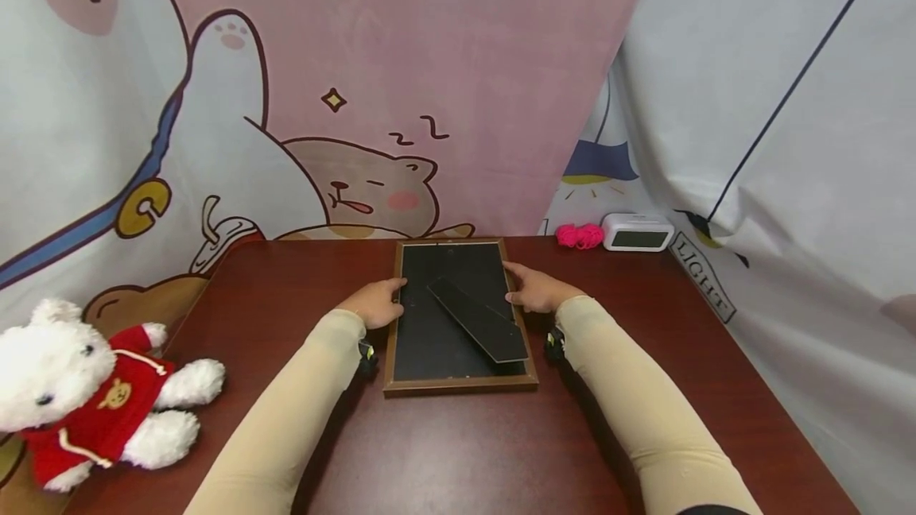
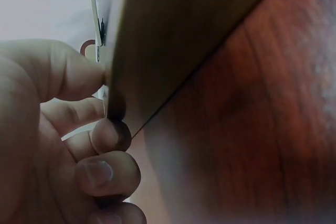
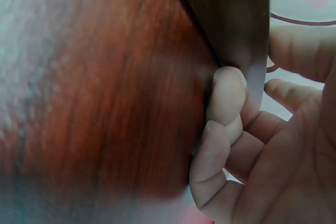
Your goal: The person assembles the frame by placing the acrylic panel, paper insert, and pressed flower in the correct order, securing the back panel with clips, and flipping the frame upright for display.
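A picture frame (image 1: 458, 384) with a brown wooden border lies back side up on the table, its black backing (image 1: 429, 340) showing. Across the backing runs a slanted black support leg (image 1: 479, 320). My left hand (image 1: 375, 303) grips the frame's left side, thumb at the top edge. In the left wrist view its fingers (image 2: 107, 174) curl by the wooden side (image 2: 173, 30). On the opposite side my right hand (image 1: 540, 290) holds the border, and the right wrist view has its bent fingers (image 3: 226, 95) low against the side. The picture face is hidden underneath.
A white plush bear (image 1: 107, 396) in a red top sits at the left edge of the reddish-brown table (image 1: 458, 459). At the back right are a pink yarn bundle (image 1: 580, 236) and a white digital clock (image 1: 638, 232). A printed curtain (image 1: 487, 102) hangs behind.
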The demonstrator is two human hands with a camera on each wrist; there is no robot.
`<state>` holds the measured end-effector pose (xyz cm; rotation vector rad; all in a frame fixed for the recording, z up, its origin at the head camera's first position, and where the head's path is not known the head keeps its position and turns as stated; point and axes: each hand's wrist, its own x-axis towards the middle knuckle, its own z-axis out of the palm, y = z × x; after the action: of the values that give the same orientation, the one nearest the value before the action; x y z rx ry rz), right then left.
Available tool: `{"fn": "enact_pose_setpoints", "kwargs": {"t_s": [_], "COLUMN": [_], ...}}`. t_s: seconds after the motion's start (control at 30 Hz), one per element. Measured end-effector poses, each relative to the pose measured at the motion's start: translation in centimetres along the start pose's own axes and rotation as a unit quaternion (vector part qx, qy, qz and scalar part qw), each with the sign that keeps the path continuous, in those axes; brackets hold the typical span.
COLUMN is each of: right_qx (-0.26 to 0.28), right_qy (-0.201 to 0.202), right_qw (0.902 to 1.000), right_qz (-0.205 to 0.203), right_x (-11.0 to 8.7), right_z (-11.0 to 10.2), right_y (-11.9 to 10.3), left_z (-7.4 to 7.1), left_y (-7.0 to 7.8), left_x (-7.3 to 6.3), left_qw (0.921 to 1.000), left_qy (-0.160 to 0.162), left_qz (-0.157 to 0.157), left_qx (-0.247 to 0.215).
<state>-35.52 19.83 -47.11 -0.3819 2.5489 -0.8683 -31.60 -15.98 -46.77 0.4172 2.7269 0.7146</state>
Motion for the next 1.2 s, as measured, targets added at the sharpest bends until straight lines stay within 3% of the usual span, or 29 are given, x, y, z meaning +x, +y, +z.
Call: {"fn": "enact_pose_setpoints", "kwargs": {"t_s": [0.37,0.57,0.97,1.2], "right_qx": [-0.013,-0.092,-0.227,-0.222], "right_qy": [0.008,0.023,0.048,0.058], "right_qw": [0.9996,0.9955,0.9727,0.9733], "right_qz": [0.024,0.008,0.011,0.015], "right_x": [0.5,0.7,1.3,1.7], "right_z": [-0.2,-0.2,0.1,0.2], "right_y": [-0.7,-1.8,-3.3,-3.4], "left_z": [0.1,-0.1,-0.3,0.0], "left_y": [-0.1,-0.4,-0.4,-0.7], "left_x": [-0.1,0.0,0.1,0.2], "left_qw": [1.0000,0.9999,0.9999,0.9997], "left_qy": [-0.005,-0.005,-0.013,-0.016], "left_qz": [-0.005,-0.009,-0.005,-0.010], "left_qx": [0.003,0.002,-0.001,-0.017]}}
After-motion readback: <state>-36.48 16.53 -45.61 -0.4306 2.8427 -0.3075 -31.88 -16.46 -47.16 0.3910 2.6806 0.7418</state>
